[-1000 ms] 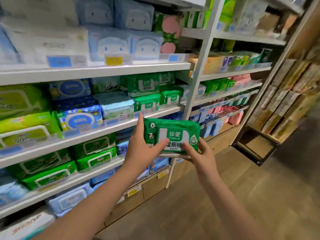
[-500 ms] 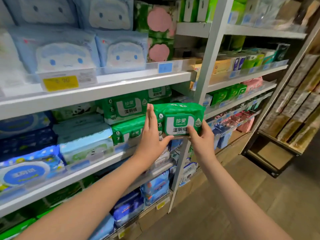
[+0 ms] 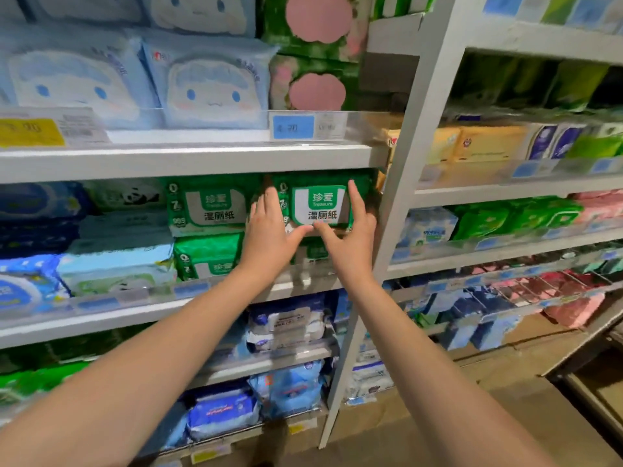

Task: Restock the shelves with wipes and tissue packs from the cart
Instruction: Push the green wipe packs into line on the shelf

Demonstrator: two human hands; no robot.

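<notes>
Head view: we are pushing the pack (image 3: 320, 205) with left hand (image 3: 269, 230) and right hand (image 3: 352, 235), fingers (image 3: 354, 194) straight, gripping nothing, to seat it flush.

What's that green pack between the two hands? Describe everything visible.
The green wipes pack is a soft, glossy plastic pouch with a white front label printed with characters. It stands face-out on a stack at the shelf's right end, beside a matching pack. The left hand touches its left edge, the right hand its right edge, thumbs beneath.
</notes>
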